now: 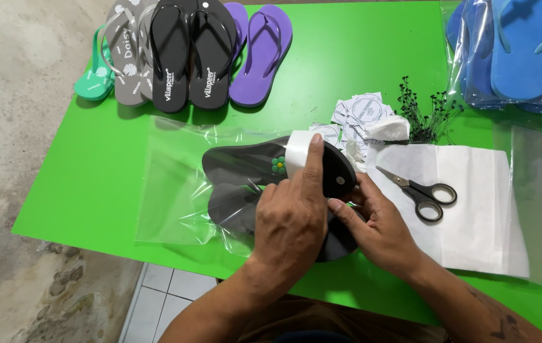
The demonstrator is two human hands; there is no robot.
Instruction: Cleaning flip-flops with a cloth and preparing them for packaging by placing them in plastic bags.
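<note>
The left hand (290,222) covers most of the lower black flip-flop (233,206), and the right hand (379,228) hides its heel end. Far right, the bagged blue flip-flops (518,51) run off the edge. The round stickers (356,111) are too small to make out.

The left hand (290,219) is lying palm down, index finger stretched forward; the right hand (376,225) is curling its fingers beside it.

A pair of black flip-flops (264,184) is lying at the centre of the frame, half inside a clear plastic bag (176,190). A white paper band (299,155) is wrapping around the upper sandal, beside a small flower charm (278,166).
</note>
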